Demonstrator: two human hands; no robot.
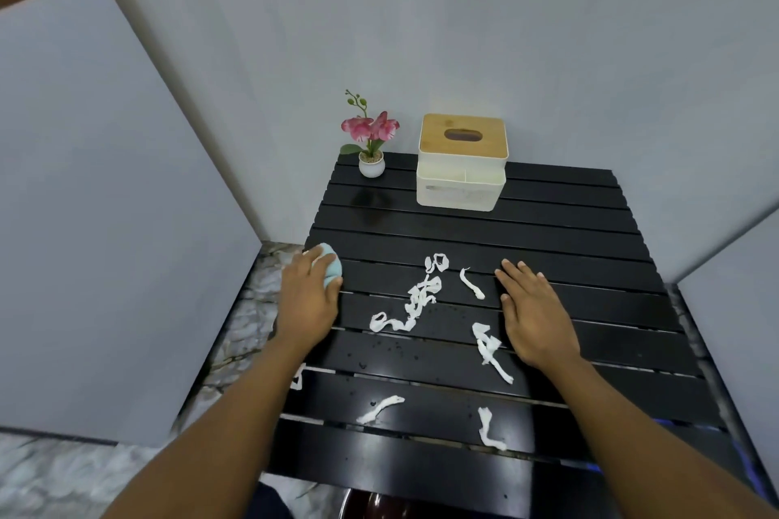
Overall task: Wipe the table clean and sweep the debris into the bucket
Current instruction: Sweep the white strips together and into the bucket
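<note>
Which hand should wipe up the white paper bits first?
Probably the left hand: it already grips the blue cloth at the table's left edge. The right hand lies flat and empty beside the paper scraps.

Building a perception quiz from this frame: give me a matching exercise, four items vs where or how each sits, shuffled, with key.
Column 1:
1. light blue cloth
2. tissue box
3. potted orchid
4. right hand

Column 2:
A. back left corner of the black slatted table
B. flat and open on the slats, beside the paper scraps
C. bunched under the left hand at the table's left edge
D. back centre, bamboo lid

Pairs: 1-C, 2-D, 3-A, 4-B
</note>
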